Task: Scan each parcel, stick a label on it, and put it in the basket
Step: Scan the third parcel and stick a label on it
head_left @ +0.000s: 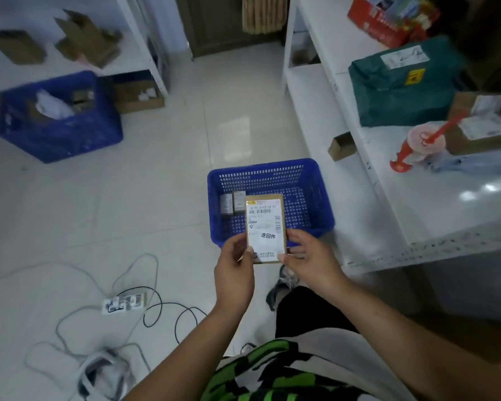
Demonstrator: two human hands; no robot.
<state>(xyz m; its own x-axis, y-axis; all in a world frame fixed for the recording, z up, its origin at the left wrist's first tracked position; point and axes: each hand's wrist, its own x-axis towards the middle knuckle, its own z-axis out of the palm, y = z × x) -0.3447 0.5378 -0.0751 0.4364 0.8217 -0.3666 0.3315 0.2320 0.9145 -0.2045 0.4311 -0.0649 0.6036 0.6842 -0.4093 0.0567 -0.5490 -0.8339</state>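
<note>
Lower corners of parcel (266, 230) behind fingers (295, 238); fine print on label (263, 217) too blurred

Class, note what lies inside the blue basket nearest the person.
In the blue basket, two small boxes sit by the left wall. The labelled parcel, gripped by the left hand and right hand, hides part of its floor.

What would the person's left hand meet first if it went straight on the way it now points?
Probably the near rim of the blue basket, just beyond the left hand, which holds the parcel together with the right hand. Depth is unclear: it might pass above.
</note>
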